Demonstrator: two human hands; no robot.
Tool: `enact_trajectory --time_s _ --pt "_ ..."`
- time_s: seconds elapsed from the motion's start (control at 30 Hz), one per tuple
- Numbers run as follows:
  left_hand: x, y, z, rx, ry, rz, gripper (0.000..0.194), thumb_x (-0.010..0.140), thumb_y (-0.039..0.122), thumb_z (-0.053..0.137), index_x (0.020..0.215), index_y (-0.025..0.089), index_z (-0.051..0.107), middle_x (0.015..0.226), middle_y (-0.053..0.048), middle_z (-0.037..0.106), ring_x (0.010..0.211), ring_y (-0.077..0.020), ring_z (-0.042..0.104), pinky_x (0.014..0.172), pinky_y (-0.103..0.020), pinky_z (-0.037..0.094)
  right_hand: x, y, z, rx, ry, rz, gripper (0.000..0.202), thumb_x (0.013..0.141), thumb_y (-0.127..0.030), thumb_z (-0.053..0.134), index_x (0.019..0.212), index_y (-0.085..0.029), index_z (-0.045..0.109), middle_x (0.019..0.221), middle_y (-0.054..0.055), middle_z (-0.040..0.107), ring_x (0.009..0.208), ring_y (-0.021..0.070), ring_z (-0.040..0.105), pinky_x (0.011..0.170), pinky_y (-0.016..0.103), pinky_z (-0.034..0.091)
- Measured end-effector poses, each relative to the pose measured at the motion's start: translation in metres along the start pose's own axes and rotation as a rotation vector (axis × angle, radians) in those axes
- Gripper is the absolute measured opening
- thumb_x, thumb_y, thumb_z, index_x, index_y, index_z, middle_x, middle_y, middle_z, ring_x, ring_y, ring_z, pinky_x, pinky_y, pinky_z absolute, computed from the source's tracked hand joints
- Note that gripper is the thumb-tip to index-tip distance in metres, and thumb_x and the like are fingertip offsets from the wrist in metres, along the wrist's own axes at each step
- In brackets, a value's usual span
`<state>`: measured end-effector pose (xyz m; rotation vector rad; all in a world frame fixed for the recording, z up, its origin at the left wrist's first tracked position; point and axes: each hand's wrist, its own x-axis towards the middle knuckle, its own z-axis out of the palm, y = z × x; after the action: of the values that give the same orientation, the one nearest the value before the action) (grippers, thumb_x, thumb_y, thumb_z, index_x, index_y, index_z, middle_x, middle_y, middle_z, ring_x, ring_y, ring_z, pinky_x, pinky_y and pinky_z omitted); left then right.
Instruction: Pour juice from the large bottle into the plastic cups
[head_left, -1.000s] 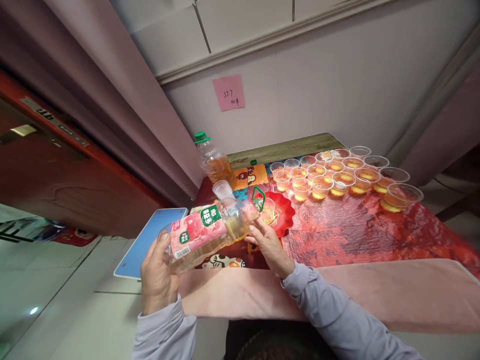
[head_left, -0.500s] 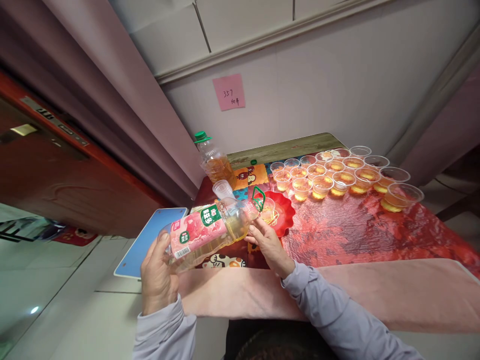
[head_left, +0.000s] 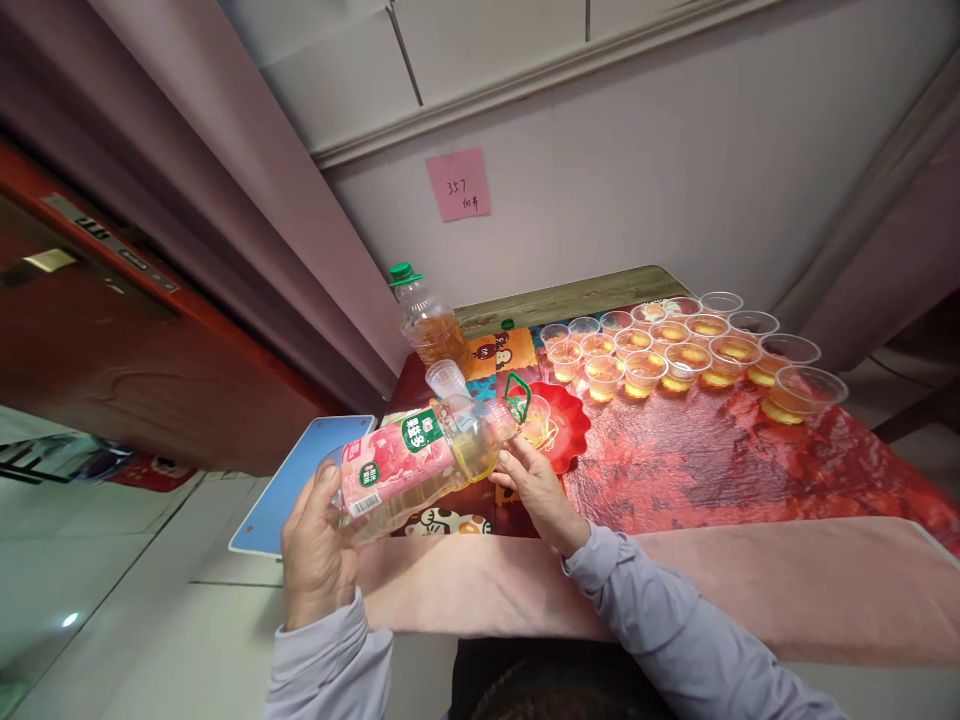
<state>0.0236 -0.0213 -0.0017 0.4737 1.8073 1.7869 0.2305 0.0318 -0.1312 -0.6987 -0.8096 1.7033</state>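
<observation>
A large clear juice bottle (head_left: 405,460) with a pink and green label lies tilted in the air, its neck pointing right. My left hand (head_left: 319,540) is wrapped around its base end. Beneath the neck, the fingers of my right hand (head_left: 536,490) support the bottle near its mouth. A green loop handle (head_left: 517,397) hangs at the neck. Yellowish liquid shows along the lower side of the bottle. Under the mouth stands a red scalloped dish (head_left: 574,430) with a clear cup (head_left: 538,418) in it, partly hidden by the bottle.
Several clear cups (head_left: 645,372) with yellow liquid stand in rows at the right. Behind the bottle are a second juice bottle (head_left: 435,335) with a green cap and stacked plastic cups (head_left: 447,379). A loose green cap (head_left: 508,324) lies at the back. A blue board (head_left: 300,480) juts out left.
</observation>
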Motion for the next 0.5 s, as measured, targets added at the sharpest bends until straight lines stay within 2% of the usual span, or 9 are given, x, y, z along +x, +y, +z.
enact_trajectory --time_s 0.5 --pt "0.0031 -0.0015 -0.0004 -0.013 0.004 -0.011 0.048 0.073 0.040 0.088 0.116 0.021 0.080 0.107 -0.005 0.078 0.081 -0.0179 0.068 0.057 -0.024 0.054 0.0002 0.0001 0.0010 0.004 -0.005 0.009 0.061 0.089 -0.062 0.082 0.141 -0.031 0.072 0.144 0.007 0.070 0.126 0.0266 0.070 0.099 0.040 0.064"
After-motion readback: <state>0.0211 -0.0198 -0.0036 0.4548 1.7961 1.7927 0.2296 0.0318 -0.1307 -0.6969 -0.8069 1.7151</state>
